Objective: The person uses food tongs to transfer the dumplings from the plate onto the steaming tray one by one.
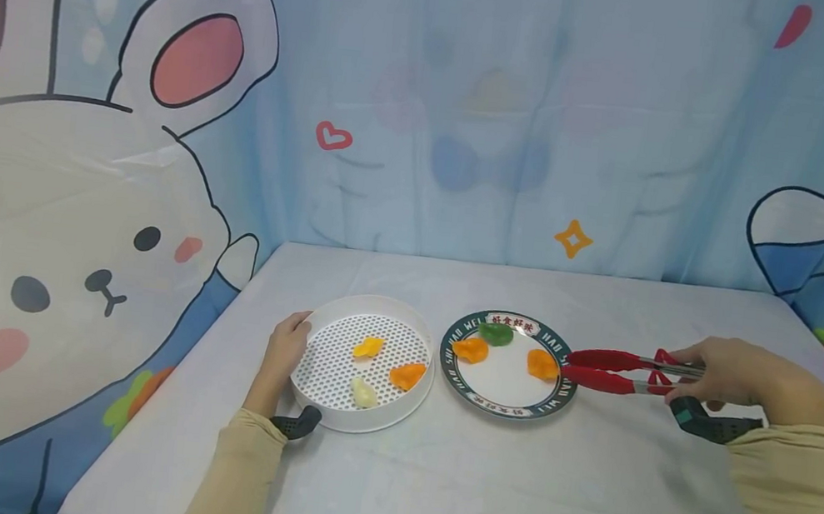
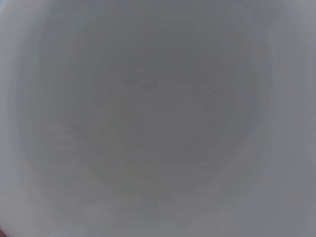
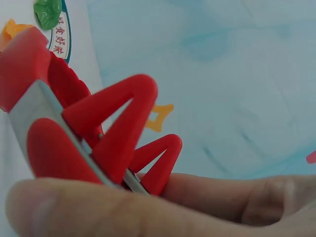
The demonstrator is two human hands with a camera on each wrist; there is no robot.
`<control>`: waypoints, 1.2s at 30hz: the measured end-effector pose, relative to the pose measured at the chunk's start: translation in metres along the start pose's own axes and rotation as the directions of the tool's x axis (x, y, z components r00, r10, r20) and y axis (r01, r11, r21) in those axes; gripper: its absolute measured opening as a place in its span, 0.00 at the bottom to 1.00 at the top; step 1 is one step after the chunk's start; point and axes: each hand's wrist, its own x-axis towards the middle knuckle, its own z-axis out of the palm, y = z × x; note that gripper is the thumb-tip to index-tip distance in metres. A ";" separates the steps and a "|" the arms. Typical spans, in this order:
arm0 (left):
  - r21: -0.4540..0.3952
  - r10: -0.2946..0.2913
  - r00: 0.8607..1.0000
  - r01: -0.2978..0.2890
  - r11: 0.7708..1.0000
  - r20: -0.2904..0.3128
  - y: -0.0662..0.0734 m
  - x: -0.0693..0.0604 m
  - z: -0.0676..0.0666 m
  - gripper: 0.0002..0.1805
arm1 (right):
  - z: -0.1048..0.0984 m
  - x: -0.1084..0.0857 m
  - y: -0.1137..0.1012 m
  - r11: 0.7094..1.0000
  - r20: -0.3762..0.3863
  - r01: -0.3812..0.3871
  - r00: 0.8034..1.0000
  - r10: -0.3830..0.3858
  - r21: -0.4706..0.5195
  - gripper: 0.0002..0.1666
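Observation:
My left hand (image 1: 287, 348) grips the left rim of a round white perforated tray (image 1: 395, 414). Inside it lie a yellow piece (image 1: 368, 347), an orange piece (image 1: 407, 375) and a pale piece (image 1: 363, 393). With my right hand (image 1: 735, 375) (image 3: 123, 210) I hold red tongs (image 1: 606, 381) (image 3: 121, 123) between thumb and fingers. The tong tips reach over the right rim of a green-edged plate (image 1: 505, 411), close beside an orange piece (image 1: 542, 364); whether they touch it I cannot tell. The left wrist view is a grey blur.
On the plate are also a green piece (image 1: 496, 334) (image 3: 48, 13) and another orange piece (image 1: 470, 349) (image 3: 12, 32). A white-covered table (image 1: 508, 493) carries everything. Behind it hangs a blue printed curtain (image 1: 426, 124), with a large rabbit at the left.

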 end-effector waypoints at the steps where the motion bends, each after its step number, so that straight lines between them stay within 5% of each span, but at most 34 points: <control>1: -0.003 -0.001 1.000 0.001 1.000 0.001 0.000 0.000 0.000 0.24 | 0.000 0.000 -0.001 1.000 0.001 0.003 1.000 -0.003 -0.003 0.64; 13: -0.016 0.010 1.000 -0.010 1.000 -0.015 0.001 -0.001 0.001 0.24 | 0.006 0.005 -0.017 0.998 -0.061 0.036 0.997 -0.039 -0.045 0.71; 28: -0.002 0.003 1.000 -0.003 1.000 -0.007 -0.002 0.000 0.001 0.24 | 0.008 0.015 -0.020 0.999 0.016 0.043 0.999 -0.043 0.019 0.58; 36: -0.023 0.018 1.000 -0.018 1.000 -0.017 0.000 -0.002 0.001 0.24 | 0.011 0.017 -0.031 0.997 -0.202 0.060 0.977 -0.069 -0.051 0.74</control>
